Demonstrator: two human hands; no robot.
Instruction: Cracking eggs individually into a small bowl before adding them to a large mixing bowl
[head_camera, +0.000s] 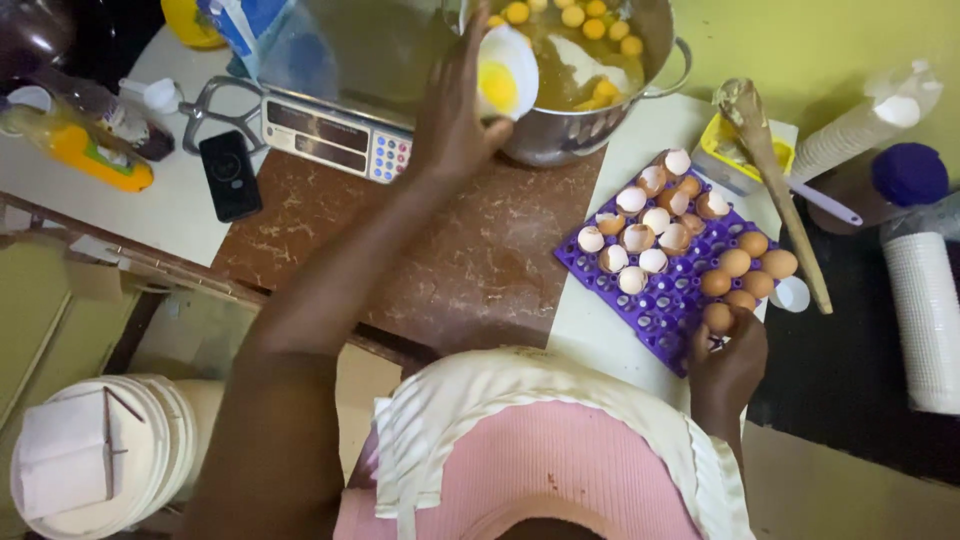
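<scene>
On the counter, from the left: yellow bottle (88, 148), black phone (230, 175), scale (335, 135), then the left hand (452, 120) closed on a half shell (505, 72) with a yolk in it, held at the rim of the steel bowl (580, 130) of cracked eggs. Further right: purple tray (660, 300) with empty shells and whole brown eggs, the right hand (728, 360) curled on one egg (717, 316) at its near corner; wooden spoon (775, 180) beside it.
</scene>
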